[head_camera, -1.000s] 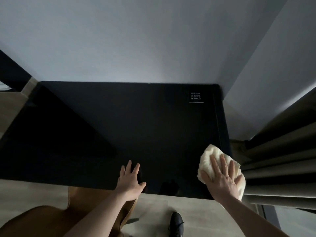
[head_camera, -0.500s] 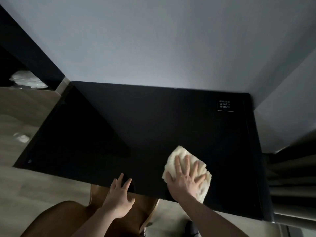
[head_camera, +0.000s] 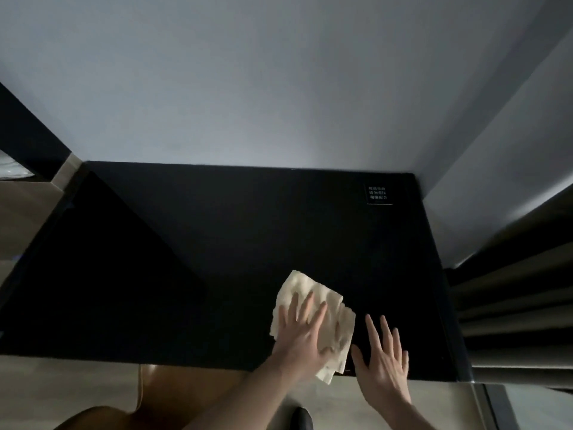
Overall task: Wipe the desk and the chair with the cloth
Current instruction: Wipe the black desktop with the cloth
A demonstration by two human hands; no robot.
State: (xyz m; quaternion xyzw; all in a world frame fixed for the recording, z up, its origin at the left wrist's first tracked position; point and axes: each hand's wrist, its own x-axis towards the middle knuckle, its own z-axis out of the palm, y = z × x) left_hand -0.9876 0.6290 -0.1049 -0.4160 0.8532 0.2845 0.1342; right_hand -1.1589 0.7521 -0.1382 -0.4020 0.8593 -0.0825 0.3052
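The black desk fills the middle of the view, set against a pale wall. A cream cloth lies crumpled near the desk's front edge, one corner hanging over it. My left hand presses flat on the cloth, fingers spread. Just to its right, my right hand rests palm down on the bare desk, holding nothing and clear of the cloth. The brown chair shows below the desk's front edge at the lower left, partly hidden by my left forearm.
A small white printed label sits at the desk's far right corner. Dark pleated curtains hang close to the desk's right side. Light wooden floor lies in front, with a dark shoe at the bottom.
The cloth has passed from my right hand to my left hand and moved left along the front edge. My right hand now lies bare on the desk beside it.
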